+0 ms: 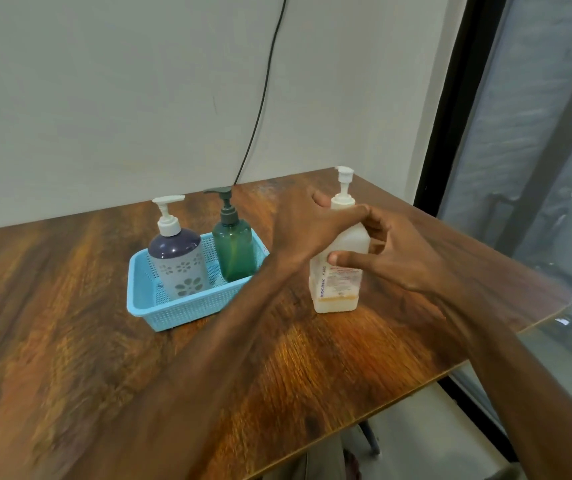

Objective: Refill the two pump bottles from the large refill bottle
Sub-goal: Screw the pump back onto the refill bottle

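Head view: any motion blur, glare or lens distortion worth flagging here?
Head view: both forearms and the near table are smeared by motion blur; the basket and its two pump bottles stay fairly sharp; the refill bottle label is too soft to read; wide-angle lens bends the window frame; light is soft and even, with only mild sheen on the dark bottle.

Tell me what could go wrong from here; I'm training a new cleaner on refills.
1. The refill bottle stands near the table's right edge; a slip by either hand could knock it off.
2. All three pumps are on; pouring needs each unscrewed first.
3. The purple bottle and green bottle sit in a light basket; filling them there could tip or spill.
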A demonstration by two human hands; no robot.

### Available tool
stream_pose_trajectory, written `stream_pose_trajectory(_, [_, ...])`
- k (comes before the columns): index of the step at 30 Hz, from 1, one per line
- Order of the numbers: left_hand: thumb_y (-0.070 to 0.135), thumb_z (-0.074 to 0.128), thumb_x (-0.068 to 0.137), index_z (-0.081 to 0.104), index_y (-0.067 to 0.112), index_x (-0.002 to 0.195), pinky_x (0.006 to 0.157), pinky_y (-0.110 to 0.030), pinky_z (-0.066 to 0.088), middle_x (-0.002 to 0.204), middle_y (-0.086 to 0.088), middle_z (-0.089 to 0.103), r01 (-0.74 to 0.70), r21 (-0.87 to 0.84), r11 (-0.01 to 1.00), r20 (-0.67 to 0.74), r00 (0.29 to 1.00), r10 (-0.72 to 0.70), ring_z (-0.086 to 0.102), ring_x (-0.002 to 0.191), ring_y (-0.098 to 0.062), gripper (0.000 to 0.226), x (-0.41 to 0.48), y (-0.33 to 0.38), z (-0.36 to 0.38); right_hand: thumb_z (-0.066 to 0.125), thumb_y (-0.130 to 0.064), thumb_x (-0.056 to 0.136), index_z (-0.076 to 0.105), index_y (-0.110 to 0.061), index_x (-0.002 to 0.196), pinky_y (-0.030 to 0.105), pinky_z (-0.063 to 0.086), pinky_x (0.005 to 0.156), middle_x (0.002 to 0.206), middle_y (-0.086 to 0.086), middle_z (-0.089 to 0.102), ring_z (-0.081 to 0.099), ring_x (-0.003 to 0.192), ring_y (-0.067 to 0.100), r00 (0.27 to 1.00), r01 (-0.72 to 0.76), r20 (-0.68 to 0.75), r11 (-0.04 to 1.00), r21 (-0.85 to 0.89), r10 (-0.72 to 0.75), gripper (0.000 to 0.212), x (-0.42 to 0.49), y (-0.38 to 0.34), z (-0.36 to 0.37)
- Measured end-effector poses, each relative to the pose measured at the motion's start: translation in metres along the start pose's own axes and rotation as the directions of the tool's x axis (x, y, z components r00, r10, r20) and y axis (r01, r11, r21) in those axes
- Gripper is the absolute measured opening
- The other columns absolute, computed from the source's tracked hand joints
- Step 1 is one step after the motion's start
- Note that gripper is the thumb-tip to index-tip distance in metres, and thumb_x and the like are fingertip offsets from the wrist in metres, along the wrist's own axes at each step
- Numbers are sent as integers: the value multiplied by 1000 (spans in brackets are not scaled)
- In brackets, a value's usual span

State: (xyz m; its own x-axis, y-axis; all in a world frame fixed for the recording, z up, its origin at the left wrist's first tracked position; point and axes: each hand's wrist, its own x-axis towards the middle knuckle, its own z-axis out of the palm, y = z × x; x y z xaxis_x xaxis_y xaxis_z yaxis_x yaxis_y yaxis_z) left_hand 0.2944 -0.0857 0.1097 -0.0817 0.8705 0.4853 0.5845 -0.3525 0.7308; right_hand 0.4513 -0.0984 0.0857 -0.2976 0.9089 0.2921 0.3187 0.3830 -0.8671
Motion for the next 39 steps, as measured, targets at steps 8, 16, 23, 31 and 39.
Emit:
stream_pose_trajectory(8, [54, 69, 89, 60, 29, 126, 94, -43, 57, 119, 13, 67, -94, -142, 985, 150, 982, 115, 66, 108, -9, 45, -6, -15, 8, 91, -16, 70, 56, -16, 132, 32, 59, 94, 120, -3, 71, 69, 109, 9, 998, 26, -48, 999, -27, -27, 71, 3, 11, 7])
stream_pose_trajectory(16, [37, 67, 99, 72, 18, 123, 81, -36, 63, 110, 4, 77, -54, -341, 939, 212, 968, 133, 75, 97, -10, 31, -14, -26, -22, 94, -30, 64, 53, -24, 135, 32, 61, 88, 124, -5, 67, 71, 105, 8, 998, -22, -54, 1000, -7, 21, 82, 5, 15, 7])
stream_pose_trajectory(23, [44, 95, 66, 71, 20, 75, 61, -28, 60, 75, 7, 73, -17, -230, 973, -94, 996, -5, 73, 69, -8, 35, -7, -14, -5, 97, -32, 60, 56, -31, 132, 44, 59, 94, 122, -4, 69, 70, 110, 14, 998, -17, -67, 999, 30, 19, 83, 5, 17, 9])
stream_pose_trajectory(31, [44, 90, 75, 68, 21, 107, 68, -20, 58, 90, 8, 74, -11, -255, 967, -5, 1000, 10, 70, 78, 0, 45, -13, -16, -8, 95, -27, 64, 56, -23, 133, 37, 60, 92, 122, -2, 70, 71, 108, 12, 998, -11, -59, 1000, 7, 11, 79, 4, 16, 9])
stream_pose_trajectory(39, [43, 82, 85, 82, 23, 95, 58, -22, 53, 74, 7, 75, -226, -49, 973, 42, 973, 228, 69, 68, -8, 23, -4, -14, -25, 93, -29, 65, 55, -24, 133, 30, 60, 90, 124, -3, 68, 69, 108, 10, 999, -4, -43, 999, -36, 2, 78, 6, 16, 7])
